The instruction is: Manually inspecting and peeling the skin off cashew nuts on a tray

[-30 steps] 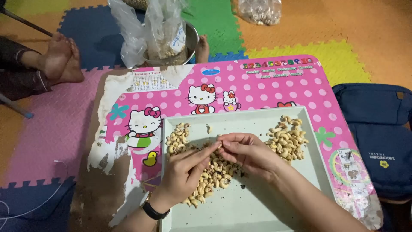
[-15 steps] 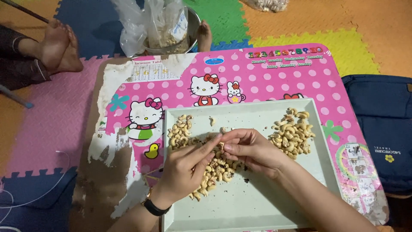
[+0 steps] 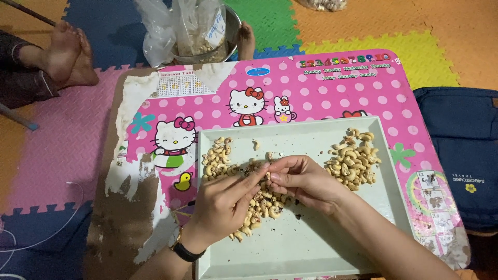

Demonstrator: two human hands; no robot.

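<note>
The cashew I'm working on sits pinched between the fingertips of both my hands, just above the near-left part of the pale green tray. It is mostly hidden by my fingers, so I cannot tell whether its skin is on or off. I judge it light, hard and curved, and brittle enough to snap across the bend if I squeeze too much; the safest hold looks to be on the two rounded ends, with a thumbnail free to work along the side.

My left hand is nearly closed, thumb and forefinger narrowed onto the nut, a black watch on the wrist. My right hand curls in from the right, its fingertips meeting the left ones on the same nut.

Under my hands lies a loose heap of darker, speckled nuts, running from the tray's far-left corner toward the near middle, with small dark crumbs scattered beside it. Well apart, at the far right of the tray, is a tidier pile of pale nuts.

The tray rests on a pink dotted table with cartoon cats, its covering torn away on the left. Beyond the far edge stands a metal bowl holding clear plastic bags. Another person's bare feet rest on the foam mats at far left, and a dark blue bag lies to the right.
</note>
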